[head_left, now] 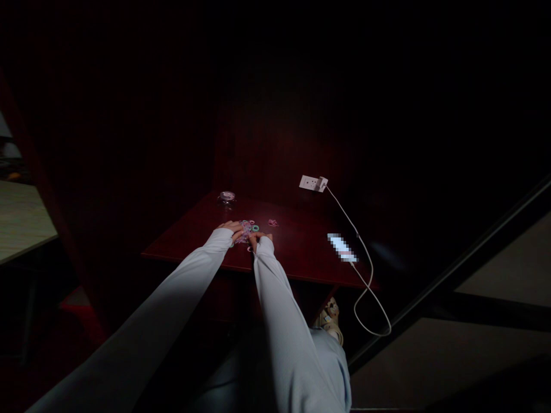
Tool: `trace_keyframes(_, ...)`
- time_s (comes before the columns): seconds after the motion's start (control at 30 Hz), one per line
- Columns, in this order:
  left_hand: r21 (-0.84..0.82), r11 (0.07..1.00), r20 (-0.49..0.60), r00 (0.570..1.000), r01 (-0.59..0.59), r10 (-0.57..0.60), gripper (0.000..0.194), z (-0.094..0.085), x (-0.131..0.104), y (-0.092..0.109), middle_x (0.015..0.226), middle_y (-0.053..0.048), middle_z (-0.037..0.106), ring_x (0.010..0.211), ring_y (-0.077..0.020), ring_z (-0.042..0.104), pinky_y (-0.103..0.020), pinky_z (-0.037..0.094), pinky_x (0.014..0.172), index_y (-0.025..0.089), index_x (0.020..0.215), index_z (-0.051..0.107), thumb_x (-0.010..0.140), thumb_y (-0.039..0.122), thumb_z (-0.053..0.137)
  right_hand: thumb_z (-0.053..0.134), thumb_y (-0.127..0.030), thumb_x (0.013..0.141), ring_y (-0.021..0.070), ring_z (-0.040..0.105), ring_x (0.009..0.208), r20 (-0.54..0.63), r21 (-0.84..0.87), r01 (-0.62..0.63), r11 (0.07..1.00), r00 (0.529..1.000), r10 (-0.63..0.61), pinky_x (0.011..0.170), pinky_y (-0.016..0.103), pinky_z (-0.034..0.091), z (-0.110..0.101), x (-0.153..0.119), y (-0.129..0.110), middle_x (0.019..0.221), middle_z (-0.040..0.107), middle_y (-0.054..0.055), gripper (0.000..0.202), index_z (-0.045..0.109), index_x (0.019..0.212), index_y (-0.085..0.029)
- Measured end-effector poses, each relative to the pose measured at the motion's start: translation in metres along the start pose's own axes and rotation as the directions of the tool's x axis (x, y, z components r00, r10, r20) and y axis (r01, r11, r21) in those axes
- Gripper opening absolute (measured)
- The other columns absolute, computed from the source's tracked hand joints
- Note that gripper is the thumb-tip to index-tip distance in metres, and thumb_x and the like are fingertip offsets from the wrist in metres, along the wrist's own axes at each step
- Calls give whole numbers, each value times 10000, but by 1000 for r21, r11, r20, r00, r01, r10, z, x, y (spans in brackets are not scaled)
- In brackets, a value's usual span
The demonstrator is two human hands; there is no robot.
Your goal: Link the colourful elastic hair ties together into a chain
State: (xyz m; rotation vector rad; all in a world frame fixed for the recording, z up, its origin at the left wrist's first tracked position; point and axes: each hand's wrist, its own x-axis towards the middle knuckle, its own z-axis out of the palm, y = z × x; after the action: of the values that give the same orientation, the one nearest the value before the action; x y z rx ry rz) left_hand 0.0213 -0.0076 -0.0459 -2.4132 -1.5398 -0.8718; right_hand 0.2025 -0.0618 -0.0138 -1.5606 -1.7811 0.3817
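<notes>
Small hair ties (pixel 245 232) in pink, purple and green lie in a loose pile near the front of the dark red desk (pixel 297 252). My left hand (pixel 233 228) rests over the pile's left side, fingers stretched out and touching it. From the right, my right hand (pixel 259 237) reaches to the pile's edge with its fingers somewhat apart; nothing plainly sits in them. Between the hands a green hair tie (pixel 255 228) stands out. A separate little cluster of pink hair ties (pixel 272 222) lies beyond my right hand. Fine finger detail is dim.
Toward the back left stands a small clear round container (pixel 227 198). At the right lies a lit phone (pixel 342 248), its white cable (pixel 372 269) looping past the desk edge up to a wall socket (pixel 310 183). A pale table (pixel 26 218) is at far left.
</notes>
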Motion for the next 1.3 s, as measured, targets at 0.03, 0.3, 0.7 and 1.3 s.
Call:
trace_keyframes(0.03,2,1000,0,1000,-2,2,241,-1,0,0,1101,-44,778,1017,-210,663,-306,513,882,272,1051,795,1006,296,559,694,-254,935,203,615,1037,-6,1,3,1000,1000,-3,928,253,494,0,0,1,928,765,44,145,837,945,-235)
trace_keyframes(0.3,-34,999,37,999,41,-40,259,-13,-3,5,1101,-52,769,1061,-221,660,-318,503,909,260,1038,790,1029,324,539,694,-276,939,207,623,1002,-28,3,-7,1000,1000,7,914,270,509,4,2,3,911,753,52,168,842,971,-205)
trace_keyframes(0.7,-37,999,15,1000,-3,4,300,-12,-2,2,1069,-60,773,1014,-220,658,-313,508,860,252,1069,787,1019,345,506,685,-288,961,201,635,1034,-8,-11,-5,1000,1000,5,949,261,510,1,1,2,938,765,51,172,849,964,-235)
trace_keyframes(1.3,-51,999,-53,999,-10,8,366,0,-5,3,1149,-53,780,1079,-214,667,-316,524,935,256,1056,795,1043,379,451,706,-383,967,218,661,1047,12,18,-14,1000,1000,14,979,304,530,1,1,-1,973,784,51,223,860,1067,-256)
